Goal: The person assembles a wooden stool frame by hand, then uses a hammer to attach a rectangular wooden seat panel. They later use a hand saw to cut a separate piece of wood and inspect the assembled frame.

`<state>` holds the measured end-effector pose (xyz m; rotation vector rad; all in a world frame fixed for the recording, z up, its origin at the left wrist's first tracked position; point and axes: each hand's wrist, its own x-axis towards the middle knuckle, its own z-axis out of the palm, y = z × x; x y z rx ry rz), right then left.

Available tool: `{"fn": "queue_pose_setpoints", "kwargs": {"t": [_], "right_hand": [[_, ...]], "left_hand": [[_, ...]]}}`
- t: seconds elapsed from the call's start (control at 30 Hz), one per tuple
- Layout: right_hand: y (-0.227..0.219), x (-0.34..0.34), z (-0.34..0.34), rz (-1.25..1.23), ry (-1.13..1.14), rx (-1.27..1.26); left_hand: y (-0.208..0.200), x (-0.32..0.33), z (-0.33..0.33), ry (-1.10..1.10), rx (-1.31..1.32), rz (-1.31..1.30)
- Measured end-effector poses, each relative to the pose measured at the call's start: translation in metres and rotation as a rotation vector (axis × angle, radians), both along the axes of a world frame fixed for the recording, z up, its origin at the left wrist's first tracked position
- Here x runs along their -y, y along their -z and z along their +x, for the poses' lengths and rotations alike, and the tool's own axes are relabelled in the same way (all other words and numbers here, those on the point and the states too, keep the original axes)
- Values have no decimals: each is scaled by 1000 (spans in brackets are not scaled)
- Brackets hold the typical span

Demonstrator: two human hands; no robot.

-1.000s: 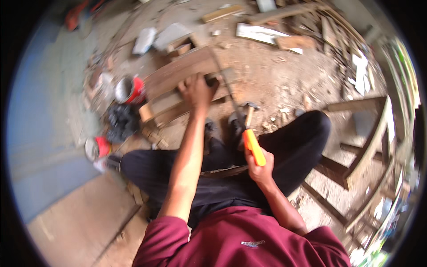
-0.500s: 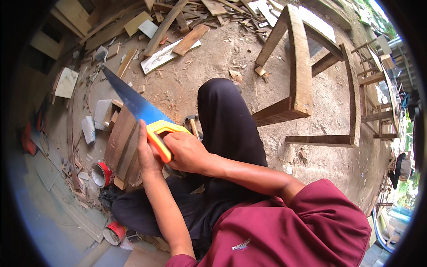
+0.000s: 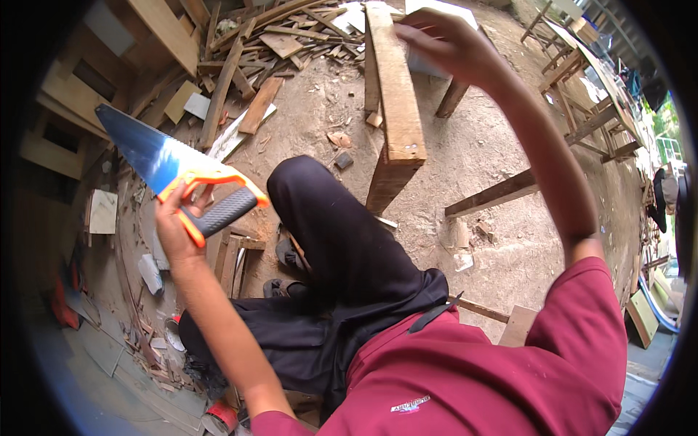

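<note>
My left hand [image 3: 178, 225] grips a handsaw [image 3: 149, 149] by the orange front of its handle, with some fingers through the opening. Its black grip points toward my knee, and the blue-silver blade slants up to the far left, teeth side upward. My right hand [image 3: 447, 45] is stretched far forward, over the far part of a wooden frame [image 3: 401, 109] standing on the ground. Its fingers look extended and somewhat blurred beside the frame's top board; whether they touch it I cannot tell.
A heap of scrap boards [image 3: 291, 43] lies at the far side. Cut wood pieces [image 3: 231, 261] and a red can [image 3: 219, 419] are by my left leg. Another wooden leg [image 3: 491, 195] slants across the dirt on the right. Wooden furniture frames [image 3: 589, 123] stand farther right.
My right hand has left the saw handle and reached forward to the wooden frame. The left hand now holds the saw alone, moved leftward. The view has shifted too.
</note>
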<state>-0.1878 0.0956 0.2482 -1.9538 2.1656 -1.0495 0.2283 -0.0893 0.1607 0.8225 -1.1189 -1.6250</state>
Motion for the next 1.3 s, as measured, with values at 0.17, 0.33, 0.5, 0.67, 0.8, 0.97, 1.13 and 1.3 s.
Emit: {"fn": "queue_pose_setpoints", "kwargs": {"t": [0.17, 0.33, 0.5, 0.67, 0.8, 0.97, 1.13, 1.3], "right_hand": [[68, -31, -79, 349, 414, 707], [117, 36, -40, 343, 328, 962], [153, 104, -62, 139, 376, 1048], [130, 103, -61, 54, 350, 751], [141, 118, -121, 47, 354, 771], [124, 152, -109, 37, 375, 719], [156, 219, -93, 135, 487, 609], [166, 234, -155, 87, 517, 713]], "left_hand": [[-35, 23, -5, 61, 60, -23], [5, 39, 6, 45, 15, 2], [43, 14, 14, 21, -64, 101], [43, 17, 49, -50, -90, 111], [34, 14, 52, -103, -52, 40], [39, 17, 68, -77, -109, 108], [31, 8, 55, -49, -158, 207], [55, 23, 29, -80, -110, 160]]}}
